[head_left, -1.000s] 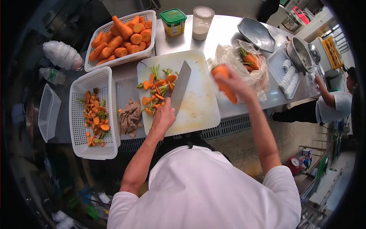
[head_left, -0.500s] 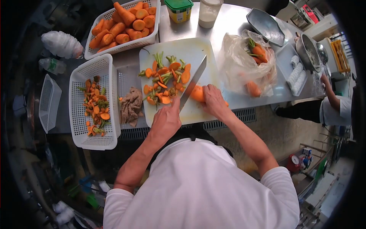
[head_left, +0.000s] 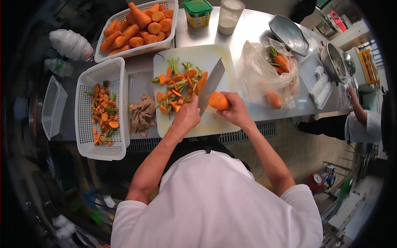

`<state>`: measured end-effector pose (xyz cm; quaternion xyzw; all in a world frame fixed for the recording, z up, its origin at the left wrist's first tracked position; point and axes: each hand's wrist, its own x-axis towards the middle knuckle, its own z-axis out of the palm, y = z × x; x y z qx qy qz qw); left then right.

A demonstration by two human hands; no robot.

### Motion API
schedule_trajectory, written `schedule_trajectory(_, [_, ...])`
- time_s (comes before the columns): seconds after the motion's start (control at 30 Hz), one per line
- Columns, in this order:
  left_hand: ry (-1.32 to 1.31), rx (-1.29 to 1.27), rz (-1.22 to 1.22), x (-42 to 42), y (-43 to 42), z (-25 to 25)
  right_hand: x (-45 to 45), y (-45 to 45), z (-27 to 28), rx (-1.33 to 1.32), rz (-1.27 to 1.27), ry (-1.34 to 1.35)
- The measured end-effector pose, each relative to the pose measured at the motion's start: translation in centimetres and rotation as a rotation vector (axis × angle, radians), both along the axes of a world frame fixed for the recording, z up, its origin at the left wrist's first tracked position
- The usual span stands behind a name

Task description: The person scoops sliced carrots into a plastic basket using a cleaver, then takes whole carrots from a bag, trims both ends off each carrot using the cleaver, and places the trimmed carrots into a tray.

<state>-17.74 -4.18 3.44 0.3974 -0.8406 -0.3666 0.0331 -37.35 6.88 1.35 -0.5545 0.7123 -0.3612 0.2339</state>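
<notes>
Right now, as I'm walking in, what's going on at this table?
Someone's left hand grips a broad-bladed knife, and the right hand holds a carrot just beside it, over a white cutting board. Cut carrot tops lie on the board, left of the knife. More trimmings sit in the nearer white basket, trimmed carrots in the farther basket, leafy carrots in the plastic bag.

The head camera looks forward and down on the near worktop; dim edges may mislead.

The cutting board offers passage beyond the carrot, between the knife and a seemingly close plastic bag.
</notes>
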Motion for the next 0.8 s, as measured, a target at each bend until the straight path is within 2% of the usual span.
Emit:
schedule_trajectory(0.03, [-0.013, -0.014, -0.016, 0.8, -0.2, 0.3, -0.2, -0.2, 0.7, -0.003, 0.007, 0.0])
schedule_trajectory(0.13, [-0.048, -0.02, 0.0, 2.9, 0.1, 0.8, 0.4, 0.1, 4.9, -0.349, -0.138, -0.807])
schedule_trajectory(0.23, [-0.021, -0.013, 0.048, 3.9, -0.2, 0.7, -1.0, 1.9, 5.0, -0.247, -0.188, -0.801])
schedule_trajectory(0.3, [0.022, -0.006, 0.061, 3.9, -0.2, 0.8, -1.3, 3.0, 1.9, -0.24, -0.235, -0.864])
schedule_trajectory(0.37, [0.062, -0.054, 0.053, 3.2, -0.1, 2.2, -1.5, 4.2, -0.5, 0.072, -0.308, -0.343])
schedule_trajectory(0.57, [0.083, -0.17, 0.041, 0.0, 0.4, 6.6, -0.8, 4.4, -0.3, 0.081, -0.323, -0.297])
schedule_trajectory(0.7, [-0.017, -0.13, -0.034, -1.4, 0.1, 0.2, -1.3, 4.4, -1.3, 0.044, -0.287, -0.3])
schedule_trajectory(0.8, [0.026, -0.09, -0.012, -1.1, -0.1, -0.8, -2.2, 4.7, -2.0, 0.053, -0.271, -0.362])
